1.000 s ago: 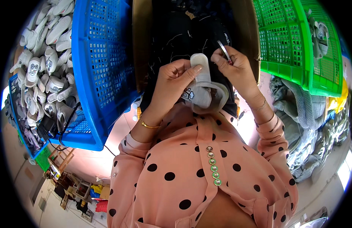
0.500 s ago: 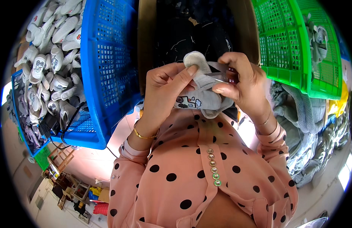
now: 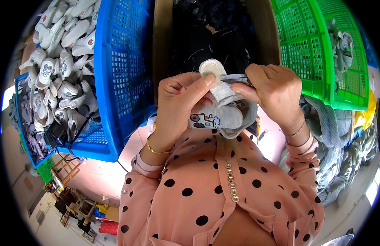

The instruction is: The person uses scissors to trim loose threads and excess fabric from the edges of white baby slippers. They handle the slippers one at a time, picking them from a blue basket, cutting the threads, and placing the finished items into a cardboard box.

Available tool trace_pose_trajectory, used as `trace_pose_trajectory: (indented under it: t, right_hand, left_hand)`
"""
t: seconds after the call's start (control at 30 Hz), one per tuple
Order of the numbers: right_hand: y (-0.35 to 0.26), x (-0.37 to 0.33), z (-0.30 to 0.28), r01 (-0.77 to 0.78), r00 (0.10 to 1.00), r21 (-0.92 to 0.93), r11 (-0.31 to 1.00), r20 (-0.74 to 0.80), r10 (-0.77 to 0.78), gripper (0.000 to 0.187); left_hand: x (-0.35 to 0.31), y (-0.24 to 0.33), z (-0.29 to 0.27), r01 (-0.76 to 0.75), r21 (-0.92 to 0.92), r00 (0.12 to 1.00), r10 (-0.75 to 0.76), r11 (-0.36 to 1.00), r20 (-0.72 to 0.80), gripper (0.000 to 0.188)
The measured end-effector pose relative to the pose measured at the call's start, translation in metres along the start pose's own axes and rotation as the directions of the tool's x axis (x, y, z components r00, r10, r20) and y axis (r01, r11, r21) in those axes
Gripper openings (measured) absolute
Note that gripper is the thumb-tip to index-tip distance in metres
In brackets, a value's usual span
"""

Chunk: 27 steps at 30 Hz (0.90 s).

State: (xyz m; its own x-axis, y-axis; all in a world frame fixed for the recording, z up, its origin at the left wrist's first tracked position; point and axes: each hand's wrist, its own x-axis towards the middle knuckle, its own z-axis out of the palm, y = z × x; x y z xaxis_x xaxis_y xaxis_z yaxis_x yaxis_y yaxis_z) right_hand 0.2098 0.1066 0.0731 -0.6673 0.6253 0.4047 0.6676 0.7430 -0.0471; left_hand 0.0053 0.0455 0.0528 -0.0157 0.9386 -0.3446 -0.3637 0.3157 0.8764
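Note:
In front of my chest I hold a small pale grey cloth shoe (image 3: pixel 227 115) with a printed vehicle picture on it. My left hand (image 3: pixel 179 96) pinches it, the thumb pressing on its upper flap while the fingers lie behind. A pair of thread snips (image 3: pixel 236 77) with narrow metal blades is in my right hand (image 3: pixel 274 90), between the thumb and the curled index finger. The blades lie close together beside the shoe's upper flap. Most of the snips' handle is hidden by my fingers.
At left, a blue plastic basket (image 3: pixel 126 78) stands beside a heap of similar grey shoes (image 3: pixel 65 65). A green basket (image 3: pixel 304 53) with some grey pieces is at right. Beyond my hands, a brown box (image 3: pixel 162 45) holds dark material. Grey fabric and plastic-wrapped bundles (image 3: pixel 341 172) lie lower right.
The snips' blades, spread apart before, are now close together. My right hand has turned and moved slightly right; my left hand still grips the shoe, which sits slightly lower.

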Motion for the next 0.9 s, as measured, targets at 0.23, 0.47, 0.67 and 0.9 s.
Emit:
trace_pose_trajectory:
  t: [0.23, 0.47, 0.67, 0.9]
  right_hand:
    - [0.005, 0.002, -0.001, 0.049, 0.998, -0.059, 0.997, -0.029, -0.05, 0.044]
    - [0.011, 0.004, 0.002, 0.077, 0.997, 0.086, 0.993, 0.016, -0.079, 0.043]
    - [0.007, 0.001, 0.001, -0.41, 0.892, 0.701, 0.584, 0.174, 0.418, 0.043]
    - [0.022, 0.006, 0.006, -0.348, 0.932, 0.341, 0.873, 0.025, 0.362, 0.03]
  left_hand:
    - [0.002, 0.0, 0.002, -0.003, -0.087, 0.999, 0.006, 0.996, 0.035, 0.018]
    - [0.002, -0.002, 0.001, 0.014, -0.048, 0.999, -0.012, 0.999, 0.037, 0.017]
    - [0.003, -0.001, 0.001, 0.015, -0.023, 1.0, -0.015, 1.0, -0.006, 0.02]
    - [-0.001, 0.016, 0.019, -0.034, 0.345, 0.999, 0.03, 0.938, 0.018, 0.023]
